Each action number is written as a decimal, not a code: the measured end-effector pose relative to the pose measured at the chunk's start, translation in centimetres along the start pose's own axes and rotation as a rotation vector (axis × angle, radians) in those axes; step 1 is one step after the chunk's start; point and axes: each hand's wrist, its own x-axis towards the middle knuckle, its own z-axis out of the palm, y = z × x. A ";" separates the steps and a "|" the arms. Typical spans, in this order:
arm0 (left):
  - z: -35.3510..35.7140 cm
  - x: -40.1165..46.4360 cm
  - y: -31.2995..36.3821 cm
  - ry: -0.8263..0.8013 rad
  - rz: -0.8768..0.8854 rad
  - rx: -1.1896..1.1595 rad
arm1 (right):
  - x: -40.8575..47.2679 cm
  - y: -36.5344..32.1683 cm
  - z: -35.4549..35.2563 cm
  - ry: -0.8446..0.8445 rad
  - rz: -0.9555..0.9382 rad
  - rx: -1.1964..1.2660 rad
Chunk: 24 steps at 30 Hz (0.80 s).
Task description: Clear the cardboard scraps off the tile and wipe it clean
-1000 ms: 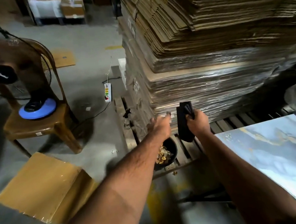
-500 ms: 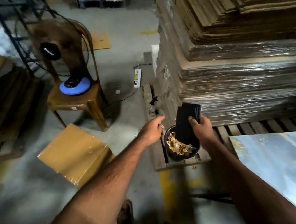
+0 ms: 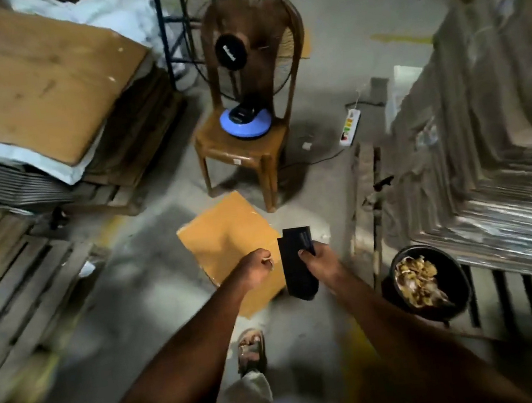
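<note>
My right hand (image 3: 320, 261) grips a folded black cloth (image 3: 297, 264) that hangs down in front of me. My left hand (image 3: 258, 266) is beside it, fingers curled into a loose fist, holding nothing that I can make out. A black bowl (image 3: 428, 281) filled with pale cardboard scraps (image 3: 415, 279) sits on a wooden pallet (image 3: 521, 299) to my right, apart from both hands. The tile is out of view.
A wrapped cardboard box (image 3: 228, 236) lies on the floor just beyond my hands. Behind it a brown plastic chair (image 3: 243, 143) carries a fan (image 3: 240, 69). Tall stacks of flat cardboard (image 3: 482, 105) rise at right; boards and pallets (image 3: 24, 97) fill the left. A power strip (image 3: 350, 126) lies on the floor.
My view has swung left, away from the tile. Both hands have pulled back from the bowl, which now sits to the right. The cloth stays in my right hand.
</note>
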 end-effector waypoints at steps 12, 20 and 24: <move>-4.5 8.7 -12.6 -0.009 -0.047 -0.059 | 11.5 -4.3 15.1 -0.031 -0.068 -0.730; -4.1 9.4 -15.3 -0.062 -0.023 -0.016 | 11.9 -0.2 19.5 -0.446 -0.125 -0.884; -3.6 8.8 -14.4 -0.050 -0.048 0.022 | 12.1 -0.5 18.0 -0.395 -0.156 -0.711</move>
